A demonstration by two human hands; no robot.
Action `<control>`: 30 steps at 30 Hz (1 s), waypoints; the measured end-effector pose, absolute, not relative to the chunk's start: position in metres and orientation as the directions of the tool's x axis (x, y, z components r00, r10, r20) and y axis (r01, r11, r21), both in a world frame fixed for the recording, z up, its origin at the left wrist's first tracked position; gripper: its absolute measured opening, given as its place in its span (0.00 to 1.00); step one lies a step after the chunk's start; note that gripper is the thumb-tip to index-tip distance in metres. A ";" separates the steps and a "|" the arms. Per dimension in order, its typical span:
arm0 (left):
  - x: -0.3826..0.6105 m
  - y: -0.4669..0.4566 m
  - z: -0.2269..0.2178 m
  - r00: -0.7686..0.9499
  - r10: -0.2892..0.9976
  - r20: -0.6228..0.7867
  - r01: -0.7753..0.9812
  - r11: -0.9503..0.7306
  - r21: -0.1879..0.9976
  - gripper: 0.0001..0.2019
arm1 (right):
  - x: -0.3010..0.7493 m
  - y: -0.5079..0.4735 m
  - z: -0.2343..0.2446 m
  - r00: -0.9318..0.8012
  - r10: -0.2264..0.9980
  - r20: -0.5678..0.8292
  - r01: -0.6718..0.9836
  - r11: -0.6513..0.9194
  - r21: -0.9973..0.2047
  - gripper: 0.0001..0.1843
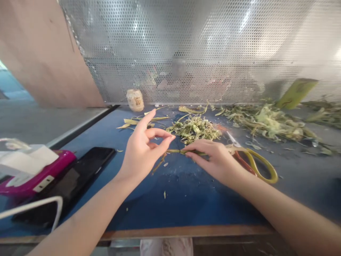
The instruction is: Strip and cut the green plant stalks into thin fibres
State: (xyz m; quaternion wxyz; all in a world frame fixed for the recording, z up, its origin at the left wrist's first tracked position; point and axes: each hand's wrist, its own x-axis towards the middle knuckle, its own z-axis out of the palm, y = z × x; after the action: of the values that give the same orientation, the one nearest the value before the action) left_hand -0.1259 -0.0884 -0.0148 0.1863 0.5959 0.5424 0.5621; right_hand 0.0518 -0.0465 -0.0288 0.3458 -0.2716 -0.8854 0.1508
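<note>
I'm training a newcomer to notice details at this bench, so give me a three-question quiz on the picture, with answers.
1. Which hand has its fingertips on the thin stem?
2. Fill in the colour: one handle loop of the scissors is orange, the other is ____.
3. True or false: the black phone lies toward the left side of the blue table.

Key:
1. The right hand.
2. Yellow.
3. True.

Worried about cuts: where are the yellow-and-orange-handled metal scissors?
In the head view, the scissors lie right of centre, beside the right hand.
</note>
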 end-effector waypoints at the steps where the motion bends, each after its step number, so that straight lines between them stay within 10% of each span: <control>1: -0.127 -0.087 -0.014 -0.256 0.827 0.501 0.431 -0.366 0.824 0.34 | 0.051 -0.047 -0.029 -0.619 0.585 0.524 0.367 0.805 -0.466 0.08; 19: -0.154 -0.090 0.028 -0.215 0.578 0.787 0.787 -0.375 0.490 0.23 | -0.005 -0.030 0.000 -0.465 0.602 0.649 0.382 0.798 -0.466 0.08; 25: -0.142 -0.067 0.023 0.054 0.512 0.857 0.807 -0.528 0.265 0.25 | 0.002 -0.029 0.003 -0.252 0.649 0.718 0.485 0.726 -0.487 0.06; 30: -0.128 -0.056 -0.005 -0.084 0.623 0.778 0.624 -0.575 0.529 0.29 | 0.015 -0.029 -0.001 -0.222 0.645 0.731 0.480 0.725 -0.494 0.04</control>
State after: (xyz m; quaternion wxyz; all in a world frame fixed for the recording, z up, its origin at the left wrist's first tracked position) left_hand -0.1283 -0.0563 -0.0054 -0.0004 0.6768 0.4607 0.5742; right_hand 0.0148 -0.0288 -0.0009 0.5080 -0.3620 -0.7773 0.0814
